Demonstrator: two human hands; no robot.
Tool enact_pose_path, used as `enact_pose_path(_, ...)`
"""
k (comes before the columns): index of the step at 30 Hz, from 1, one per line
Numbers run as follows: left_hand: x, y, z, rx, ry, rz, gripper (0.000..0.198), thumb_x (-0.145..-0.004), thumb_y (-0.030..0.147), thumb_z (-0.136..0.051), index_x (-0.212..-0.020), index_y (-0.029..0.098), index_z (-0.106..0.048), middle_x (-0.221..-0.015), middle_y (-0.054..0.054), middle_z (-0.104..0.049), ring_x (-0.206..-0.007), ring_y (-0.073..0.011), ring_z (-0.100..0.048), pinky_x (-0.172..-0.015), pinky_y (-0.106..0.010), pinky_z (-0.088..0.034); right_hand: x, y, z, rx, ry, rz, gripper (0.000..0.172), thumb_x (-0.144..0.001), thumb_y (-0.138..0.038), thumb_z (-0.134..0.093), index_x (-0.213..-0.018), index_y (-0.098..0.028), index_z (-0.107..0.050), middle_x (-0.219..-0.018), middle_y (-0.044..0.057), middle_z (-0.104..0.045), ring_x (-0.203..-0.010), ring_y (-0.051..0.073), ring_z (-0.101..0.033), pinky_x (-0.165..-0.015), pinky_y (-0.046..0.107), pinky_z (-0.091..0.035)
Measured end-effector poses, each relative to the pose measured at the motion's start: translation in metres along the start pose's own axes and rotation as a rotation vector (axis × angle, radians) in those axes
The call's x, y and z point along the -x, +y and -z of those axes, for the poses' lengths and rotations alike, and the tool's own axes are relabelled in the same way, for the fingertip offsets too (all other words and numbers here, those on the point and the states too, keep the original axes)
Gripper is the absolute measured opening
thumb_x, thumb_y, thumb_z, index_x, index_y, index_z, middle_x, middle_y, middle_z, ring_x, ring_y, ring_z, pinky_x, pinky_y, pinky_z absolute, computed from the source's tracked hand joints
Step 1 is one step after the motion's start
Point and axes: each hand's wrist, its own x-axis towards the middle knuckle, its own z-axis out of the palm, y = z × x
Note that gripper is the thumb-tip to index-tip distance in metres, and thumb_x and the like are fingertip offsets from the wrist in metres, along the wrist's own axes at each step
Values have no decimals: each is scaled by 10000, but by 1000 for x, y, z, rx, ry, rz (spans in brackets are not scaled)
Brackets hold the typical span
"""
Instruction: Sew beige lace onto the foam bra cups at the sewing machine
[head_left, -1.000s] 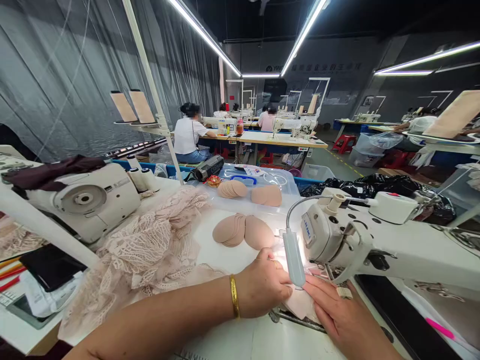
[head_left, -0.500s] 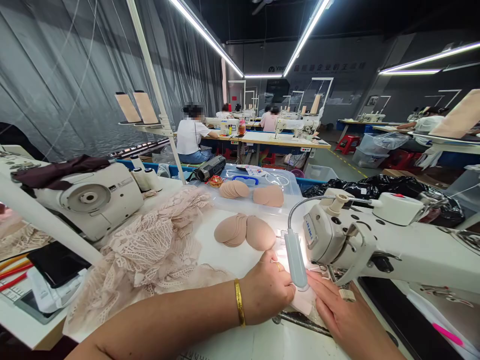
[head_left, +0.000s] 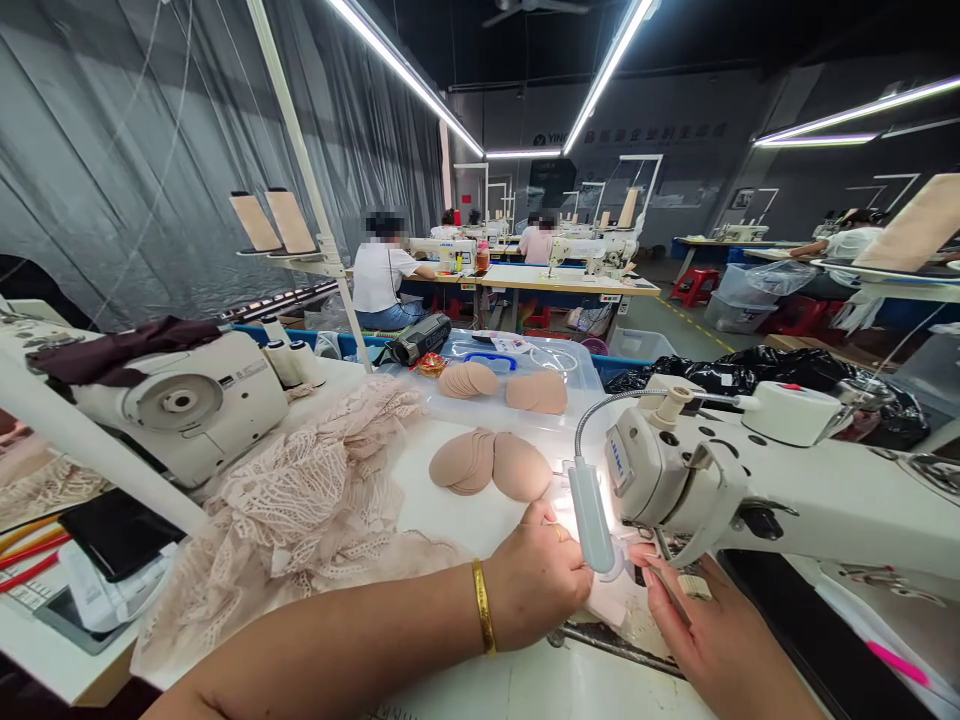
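At the sewing machine, my left hand is closed, its fingers curled and pressed on a pale pink piece of fabric. The lamp head partly covers the fabric and the fingertips. To the right of the fabric, my right hand has its fingers bent around a thin metal tool; its tip is too small to make out. Just beyond my left hand lie a beige oval pad and a fanned stack of similar pads.
Crumpled beige lace covers the left of the table. A clear plastic box lid at the back bears more pads. A grey lamp hangs by the needle area. A second machine and a black phone are at left. People sit farther off.
My right hand has drawn back slightly to the right from the fabric. Its flat fingers have bent, and a thin metal tool now shows in them. My left hand stays nearly in place.
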Motion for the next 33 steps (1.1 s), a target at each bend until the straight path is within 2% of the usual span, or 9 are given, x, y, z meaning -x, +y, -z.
enact_pose_path(3, 1, 2, 0, -95, 54, -20, 143, -833, 52, -633, -763, 160, -571, -700, 15, -538, -655, -136, -427, -804, -394, -288, 4, 0, -4, -17, 3, -15, 412, -1112, -366, -364, -1120, -234, -755, -968, 92, -779, -900, 288, -731, -744, 435, -586)
enact_pose_path(7, 1, 4, 1, -142, 68, -39, 219, -816, 57, -638, -701, 167, -486, -673, 37, -480, -630, -121, -381, -789, -384, -272, 7, 2, -6, -20, 14, -10, 379, -1105, -364, -397, -1166, -216, -741, -985, 103, -785, -929, 292, -740, -777, 438, -595)
enact_pose_path(11, 0, 2, -3, -146, 114, -34, 212, -810, 48, -611, -708, 170, -471, -669, 39, -468, -629, -123, -358, -787, -388, -258, 2, 4, -2, 3, 11, 32, 358, -1094, -326, -416, -1164, -166, -729, -960, 116, -793, -895, 280, -750, -799, 418, -601)
enact_pose_path(15, 0, 1, -5, -153, 97, -18, 193, -775, 62, -625, -720, 170, -474, -660, 33, -463, -633, -125, -351, -783, -390, -244, -2, 3, 7, -47, -4, 27, 315, -1074, -305, -434, -1182, -201, -711, -894, 74, -789, -841, 263, -747, -775, 390, -594)
enact_pose_path(17, 2, 3, -2, -124, 76, -23, 203, -786, 104, -635, -719, 175, -457, -666, 33, -459, -631, -125, -349, -773, -385, -240, -4, 0, 12, -155, -76, 29, 287, -1043, -263, -453, -1191, -236, -698, -936, 51, -785, -810, 231, -738, -717, 343, -588)
enact_pose_path(21, 6, 16, 6, -44, 42, -57, 162, -800, 147, -630, -736, 180, -484, -739, 22, -514, -627, -126, -360, -779, -403, -277, -8, -5, 22, -361, -356, 57, 279, -986, -176, -454, -1046, -293, -700, -960, 20, -750, -698, 173, -688, -591, 266, -539)
enact_pose_path(23, 7, 21, 8, -48, 17, -52, 128, -797, 135, -632, -749, 178, -521, -767, 18, -539, -631, -126, -384, -806, -426, -304, -9, -6, 23, -392, -408, 52, 276, -972, -170, -466, -1016, -305, -702, -930, 21, -731, -710, 180, -684, -597, 270, -528)
enact_pose_path(27, 7, 19, 9, -6, -34, -46, 152, -809, 131, -648, -729, 177, -527, -745, 26, -528, -641, -132, -425, -848, -455, -324, -2, -6, 16, -422, -397, 26, 293, -979, -173, -466, -1087, -316, -697, -931, 16, -720, -702, 174, -674, -645, 276, -536)
enact_pose_path(33, 2, 0, 9, 64, -86, -59, 205, -781, 104, -651, -695, 170, -477, -750, 30, -533, -654, -138, -450, -828, -428, -305, 12, -6, 1, -380, -343, -26, 358, -1019, -187, -416, -1263, -285, -659, -961, 37, -741, -760, 194, -700, -634, 286, -560)
